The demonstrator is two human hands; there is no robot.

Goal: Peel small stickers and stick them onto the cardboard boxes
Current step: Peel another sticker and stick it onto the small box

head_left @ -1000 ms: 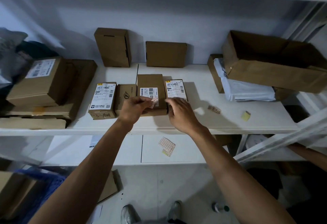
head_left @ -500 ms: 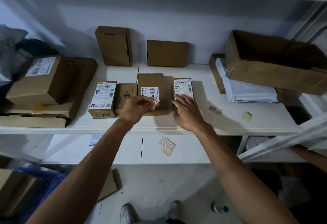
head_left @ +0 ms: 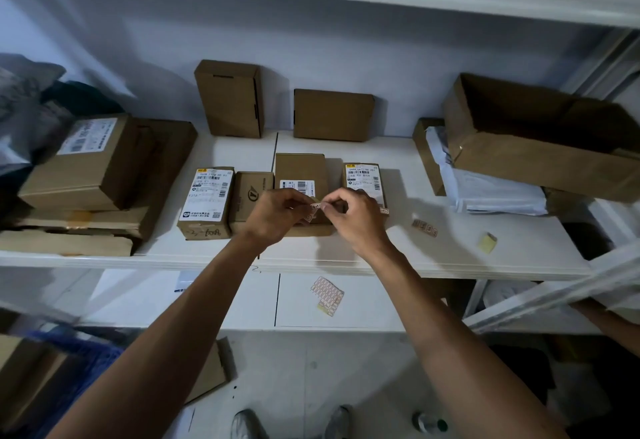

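Head view: above a row of cardboard boxes on a white shelf, the left hand pinches a small sticker strip. The right hand seems to nip one corner with its fingertips. Thin, limp and tacky, it should lift best by an edge.

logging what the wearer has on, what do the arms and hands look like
Both arms are bare from hand to the frame edge: no sleeves, gloves, watch, rings or bands in view on the left hand or the right hand. No markings on them can be made out.
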